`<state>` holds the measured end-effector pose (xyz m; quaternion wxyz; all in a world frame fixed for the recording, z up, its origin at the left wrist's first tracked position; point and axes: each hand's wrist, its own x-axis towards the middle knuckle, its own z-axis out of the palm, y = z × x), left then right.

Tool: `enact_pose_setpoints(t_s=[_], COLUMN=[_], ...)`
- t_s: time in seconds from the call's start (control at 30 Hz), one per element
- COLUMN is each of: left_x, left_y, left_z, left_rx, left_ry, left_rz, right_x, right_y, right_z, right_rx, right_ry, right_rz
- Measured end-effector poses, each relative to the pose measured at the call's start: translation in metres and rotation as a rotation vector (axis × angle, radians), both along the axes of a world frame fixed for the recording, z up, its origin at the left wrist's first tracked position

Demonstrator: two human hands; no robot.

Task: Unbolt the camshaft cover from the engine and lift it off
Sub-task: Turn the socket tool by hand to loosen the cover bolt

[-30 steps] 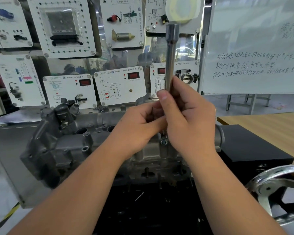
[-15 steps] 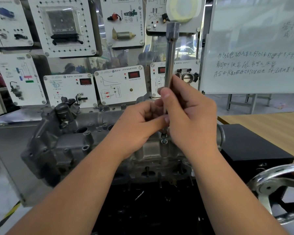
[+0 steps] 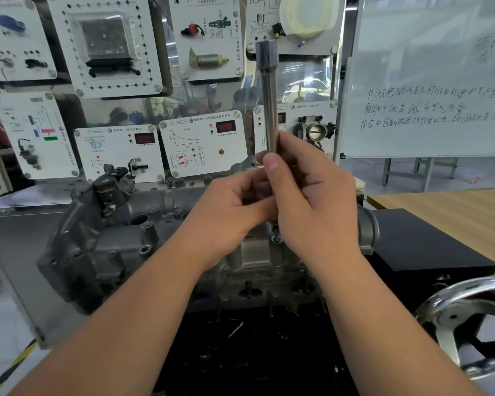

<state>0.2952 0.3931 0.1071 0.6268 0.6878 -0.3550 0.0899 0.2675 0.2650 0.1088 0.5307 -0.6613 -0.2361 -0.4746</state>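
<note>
A grey cast camshaft cover (image 3: 120, 247) tops the engine on the stand in front of me. A long steel socket extension bar (image 3: 269, 104) stands upright over a bolt (image 3: 277, 238) near the cover's right part. My right hand (image 3: 312, 201) grips the bar's lower shaft, thumb laid along it. My left hand (image 3: 232, 212) curls round the same shaft from the left, just below the right thumb. The bar's lower end is hidden behind both hands.
White training panels (image 3: 203, 144) with sensors hang behind the engine. A whiteboard (image 3: 429, 81) stands at the right rear. A black box (image 3: 429, 247) and a wooden table (image 3: 455, 207) lie to the right. A chrome handwheel (image 3: 469, 318) sits at the lower right.
Both hands keep their hold on the bar, with the fingers shifting slightly round the shaft. The bar stays upright in the same place.
</note>
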Motion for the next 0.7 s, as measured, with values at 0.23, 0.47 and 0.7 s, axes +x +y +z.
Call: enact_pose_setpoints(t_s=[0.23, 0.47, 0.7], left_x=[-0.0024, 0.0047, 0.0003], left_y=[0.0009, -0.0014, 0.0000], left_z=[0.0015, -0.0025, 0.0002], left_rx=[0.011, 0.088, 0.026], left_ry=[0.009, -0.025, -0.001], left_rz=[-0.041, 0.078, -0.079], right_x=[-0.0020, -0.0036, -0.0048], right_y=[-0.0018, 0.0002, -0.0045], right_z=[0.0022, 0.0032, 0.0074], right_rx=[0.016, 0.038, -0.010], right_ry=[0.048, 0.035, 0.069], right_rz=[0.118, 0.006, 0.084])
